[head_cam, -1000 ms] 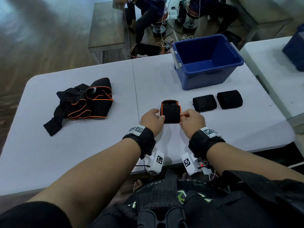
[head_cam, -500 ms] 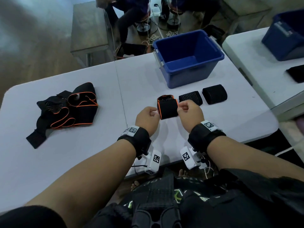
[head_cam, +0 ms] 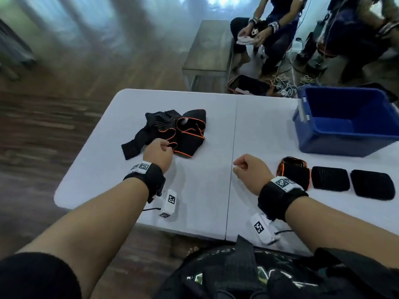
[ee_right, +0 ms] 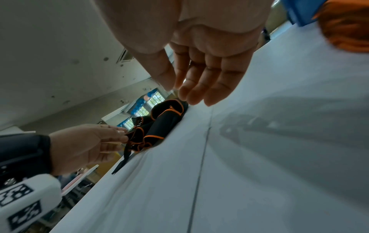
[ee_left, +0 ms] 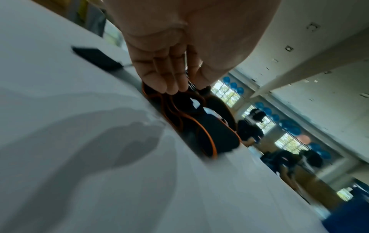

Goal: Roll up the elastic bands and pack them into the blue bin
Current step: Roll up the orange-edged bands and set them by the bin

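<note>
A loose pile of black elastic bands with orange trim [head_cam: 172,130] lies on the left half of the white table [head_cam: 205,190]. My left hand [head_cam: 169,147] is at the pile's near edge. Its thumb and fingertips [ee_left: 165,85] pinch an orange-trimmed band [ee_right: 137,137]. My right hand [head_cam: 237,167] hovers over the table's middle, fingers [ee_right: 199,88] relaxed and holding nothing. To its right lie three rolled bands in a row: an orange-trimmed roll [head_cam: 295,171] and two black rolls [head_cam: 330,179] [head_cam: 372,184]. The blue bin [head_cam: 345,121] stands behind them; its inside looks bare.
A seam [head_cam: 234,147] runs across the table between my hands. Beyond the far edge are a grey bench [head_cam: 207,50], a black box with cables [head_cam: 248,85] on the floor, and seated people [head_cam: 269,29]. The table's near edge is close to my body.
Both hands let go of the orange-trimmed roll, which now lies beside the two black rolls. My left hand moved left to the pile and took hold of a band. The view swung left.
</note>
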The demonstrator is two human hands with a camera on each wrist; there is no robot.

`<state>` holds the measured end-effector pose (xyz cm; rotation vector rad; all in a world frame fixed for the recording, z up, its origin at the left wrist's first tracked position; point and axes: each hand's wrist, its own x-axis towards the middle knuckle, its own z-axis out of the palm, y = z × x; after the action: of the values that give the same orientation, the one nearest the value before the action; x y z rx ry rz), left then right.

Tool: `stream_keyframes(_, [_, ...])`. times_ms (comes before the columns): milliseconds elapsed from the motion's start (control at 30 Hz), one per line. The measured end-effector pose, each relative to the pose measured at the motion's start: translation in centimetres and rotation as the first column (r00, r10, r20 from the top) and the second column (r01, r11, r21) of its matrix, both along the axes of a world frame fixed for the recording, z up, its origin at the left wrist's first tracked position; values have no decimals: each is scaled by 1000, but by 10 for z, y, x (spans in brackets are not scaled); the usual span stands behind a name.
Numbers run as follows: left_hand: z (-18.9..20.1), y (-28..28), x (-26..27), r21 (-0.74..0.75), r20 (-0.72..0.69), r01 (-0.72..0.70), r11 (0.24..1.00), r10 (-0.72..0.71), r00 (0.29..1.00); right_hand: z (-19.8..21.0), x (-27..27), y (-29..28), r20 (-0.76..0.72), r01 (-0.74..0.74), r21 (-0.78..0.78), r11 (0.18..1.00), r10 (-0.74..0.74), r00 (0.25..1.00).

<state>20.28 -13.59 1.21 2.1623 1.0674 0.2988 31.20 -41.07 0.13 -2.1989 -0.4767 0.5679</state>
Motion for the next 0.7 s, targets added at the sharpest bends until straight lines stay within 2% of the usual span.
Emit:
stream_keyframes(133, [7, 56, -18, 101, 20, -111, 989, 109, 994, 5, -9, 30, 1, -113, -30, 993, 113, 994])
stream_keyframes(200, [5, 69, -17, 108, -10, -102, 989, 103, 995, 6, -10, 38, -2, -150, -45, 988, 150, 989])
stream_keyframes(433, [-13, 68, 9, 205, -187, 186, 961, -148, 971, 10, -10, 57, 2, -174, -96, 980, 175, 985])
stream_keyframes(567, [-19, 64, 8, 206, -155, 195, 959, -165, 974, 14, -10, 61, -8, -156, -97, 983, 156, 988])
stream_keyframes(700, [-23, 56, -9, 184, -38, 172, 968, -168, 985, 13, -13, 68, -40, -133, -83, 988, 130, 991])
